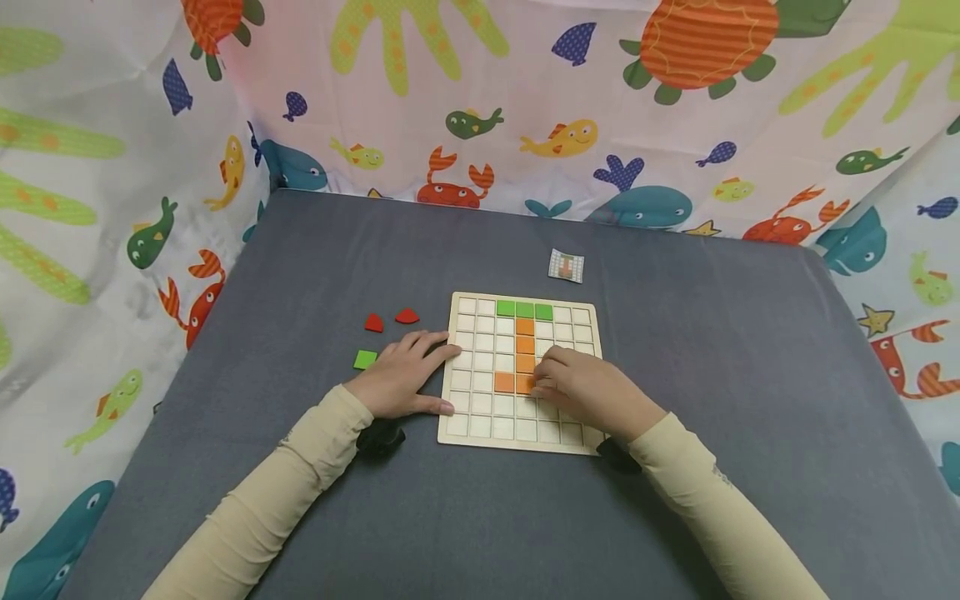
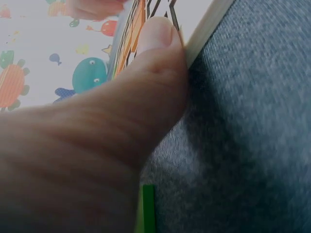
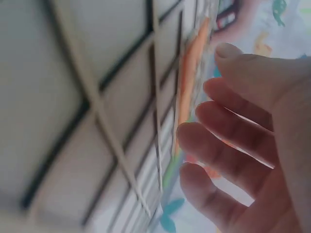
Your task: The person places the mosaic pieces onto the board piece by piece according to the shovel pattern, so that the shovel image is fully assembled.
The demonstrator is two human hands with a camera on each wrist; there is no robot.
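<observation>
A square wooden grid board (image 1: 482, 403) lies on the grey cloth. Three green square tiles (image 1: 525, 309) sit in its top row; below them runs a column of orange tiles (image 1: 525, 345), with another orange tile (image 1: 504, 382) left of its lower end. My left hand (image 1: 401, 375) rests at the board's left edge, fingers spread; in the left wrist view its thumb (image 2: 155, 63) presses on the board. My right hand (image 1: 588, 387) is over the board, fingertips by the lowest orange tile of the column. The right wrist view shows its fingers (image 3: 218, 150) loosely bent, nothing visible between them.
Left of the board lie two red pieces with a curved side, one (image 1: 374, 322) nearer and one (image 1: 407, 316) farther, and a loose green square (image 1: 365, 359) beside my left hand. A small printed card (image 1: 566, 266) lies beyond the board. Patterned curtains (image 1: 510, 92) surround the table.
</observation>
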